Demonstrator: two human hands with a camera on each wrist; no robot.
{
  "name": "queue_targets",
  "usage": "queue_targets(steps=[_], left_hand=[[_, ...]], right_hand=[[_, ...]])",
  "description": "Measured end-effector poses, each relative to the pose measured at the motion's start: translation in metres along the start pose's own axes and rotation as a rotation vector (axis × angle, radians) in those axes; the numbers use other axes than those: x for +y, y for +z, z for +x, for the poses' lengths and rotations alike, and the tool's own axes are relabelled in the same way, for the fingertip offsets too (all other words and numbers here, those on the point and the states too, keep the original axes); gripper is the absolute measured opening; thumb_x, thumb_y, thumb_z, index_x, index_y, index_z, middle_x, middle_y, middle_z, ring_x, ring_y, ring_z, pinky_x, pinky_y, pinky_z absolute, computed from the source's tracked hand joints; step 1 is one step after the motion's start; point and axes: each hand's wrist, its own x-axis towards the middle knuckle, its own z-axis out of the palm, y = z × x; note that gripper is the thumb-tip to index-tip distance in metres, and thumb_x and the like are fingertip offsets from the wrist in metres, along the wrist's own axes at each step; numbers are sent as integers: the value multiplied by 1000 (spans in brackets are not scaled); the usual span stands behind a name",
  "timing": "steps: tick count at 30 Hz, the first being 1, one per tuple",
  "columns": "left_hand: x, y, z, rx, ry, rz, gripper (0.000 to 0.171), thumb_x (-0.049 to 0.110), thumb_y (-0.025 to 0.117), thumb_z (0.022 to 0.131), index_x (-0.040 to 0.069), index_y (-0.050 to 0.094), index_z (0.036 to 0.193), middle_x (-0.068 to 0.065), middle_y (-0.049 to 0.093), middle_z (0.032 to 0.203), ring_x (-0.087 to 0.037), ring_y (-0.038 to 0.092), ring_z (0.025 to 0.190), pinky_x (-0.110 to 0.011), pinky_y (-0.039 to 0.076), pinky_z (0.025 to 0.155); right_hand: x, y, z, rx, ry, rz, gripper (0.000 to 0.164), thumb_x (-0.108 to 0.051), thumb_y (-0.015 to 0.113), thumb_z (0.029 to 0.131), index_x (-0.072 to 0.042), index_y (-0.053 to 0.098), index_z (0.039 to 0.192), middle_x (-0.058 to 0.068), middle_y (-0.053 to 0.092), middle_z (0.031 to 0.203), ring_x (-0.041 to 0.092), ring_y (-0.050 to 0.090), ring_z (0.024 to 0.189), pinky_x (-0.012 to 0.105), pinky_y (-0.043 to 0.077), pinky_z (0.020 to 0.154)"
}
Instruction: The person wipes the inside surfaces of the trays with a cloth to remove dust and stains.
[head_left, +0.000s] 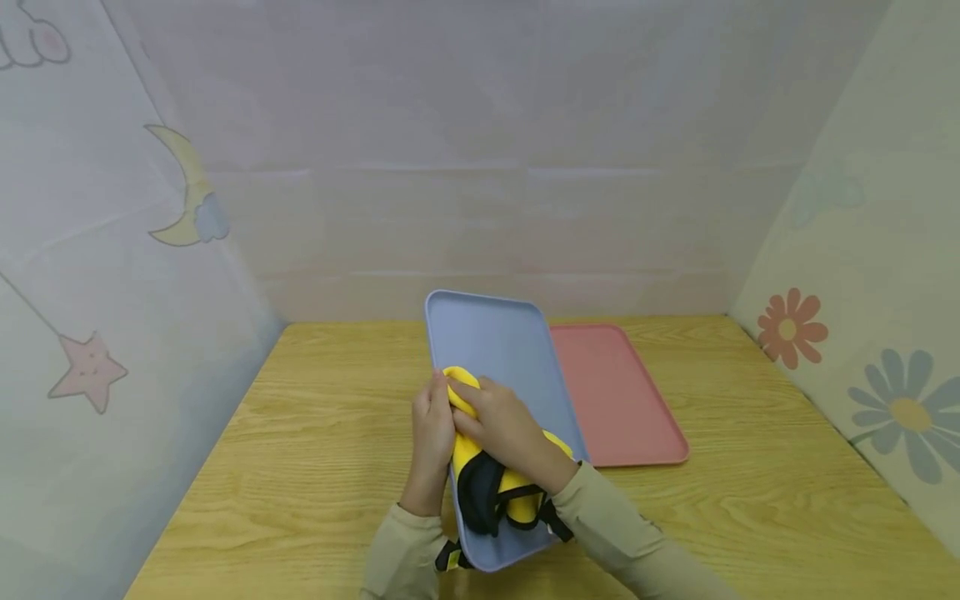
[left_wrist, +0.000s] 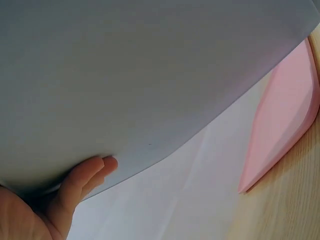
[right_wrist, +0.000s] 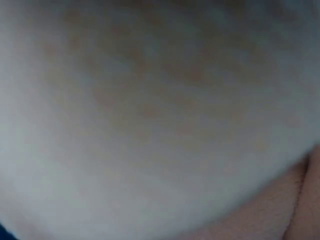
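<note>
Nearest you, a yellow-and-black cloth (head_left: 467, 454) lies on the near half of a blue tray (head_left: 495, 342), tilted above the wooden table (head_left: 300, 467). Your left hand (head_left: 433, 429) grips the tray's left edge; your right hand (head_left: 510, 425) pinches the cloth. Farther right rests a pink tray (head_left: 618, 396); beyond, a pale wall (head_left: 480, 208).

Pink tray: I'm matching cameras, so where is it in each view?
Head: the pink tray is right of centre, partly hidden by the blue tray.
Left wrist: at the right edge.
Right wrist: not visible in the blur.
Shared landmark: the blue tray, in head and left wrist.
</note>
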Motion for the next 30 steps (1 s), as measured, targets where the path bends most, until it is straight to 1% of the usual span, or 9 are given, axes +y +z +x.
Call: queue_targets(steps=[3,10,15,18,21,22,25,28,30], left_hand=[[-1,0,1,8,3,-16,43,26,29,99,-3,51,76,-4,45,63,-10,46,52,-20,40,49],[0,-1,1,35,-12,-26,43,25,28,99,-4,52,78,-4,45,64,-10,47,55,-20,41,51],[2,-3,1,52,-52,1,43,27,28,99,-3,50,78,-3,40,65,-11,43,58,-21,40,56],[3,-4,2,76,-72,17,45,28,27,99,-6,56,91,-6,50,76,-11,47,70,-22,41,66],[4,-6,2,91,-83,12,47,29,27,99,-7,56,107,-11,58,93,-13,52,82,-25,43,73],[5,-6,2,96,-87,14,47,29,27,99,-6,56,108,-12,59,96,-13,53,83,-26,44,72],[5,-7,1,107,-91,4,47,29,26,99,-6,57,101,-13,59,87,-15,55,76,-28,45,66],[6,-8,1,141,-82,11,46,27,28,99,-7,57,91,-9,57,76,-14,53,67,-27,44,61],[7,-8,2,158,-75,8,45,26,29,99,-8,57,88,-7,55,72,-13,53,64,-27,44,58]], right_hand=[[0,0,1,-16,16,-27,27,-10,59,83,-2,61,109,1,37,61,12,33,50,21,30,43],[-1,2,0,-8,15,-143,32,-18,63,83,-7,61,113,2,39,61,11,32,46,21,29,40],[2,-1,-1,-45,65,-147,36,-18,62,83,-7,59,117,4,41,64,12,31,45,22,29,40],[6,-4,-1,-69,118,-157,35,-18,61,83,-8,59,117,6,44,66,13,32,45,22,29,41],[14,-6,-1,-83,171,-177,35,-18,61,84,-8,59,117,8,47,69,15,33,44,24,30,41],[17,-7,-1,-88,188,-185,35,-18,60,84,-9,59,118,9,49,70,15,34,44,24,31,42],[29,-7,-3,-108,243,-206,36,-19,59,84,-10,58,119,12,52,76,17,35,45,25,31,42],[42,-8,-5,-123,288,-231,36,-19,58,84,-11,58,119,14,55,79,19,36,46,27,31,42],[50,-8,-7,-134,305,-250,36,-19,58,83,-11,58,119,14,55,79,19,36,47,27,31,42]])
